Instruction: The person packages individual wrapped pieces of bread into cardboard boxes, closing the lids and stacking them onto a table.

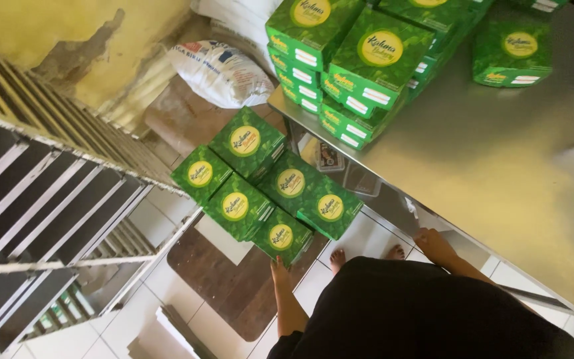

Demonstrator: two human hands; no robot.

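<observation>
Reaching down beside the steel table (499,166), the person's left hand (279,271) touches the nearest green box (282,236) of the floor stack with fingers loose, the right hand (433,242) rests open under the table edge, while more green cartons (367,60) sit stacked on top.

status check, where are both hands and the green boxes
Left hand empty, fingertips near the floor boxes. Right hand open at the steel table edge. More stacked boxes on the table.

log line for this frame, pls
left hand: at floor boxes, contact unclear | right hand: on table edge, empty | table boxes: stacked
</observation>
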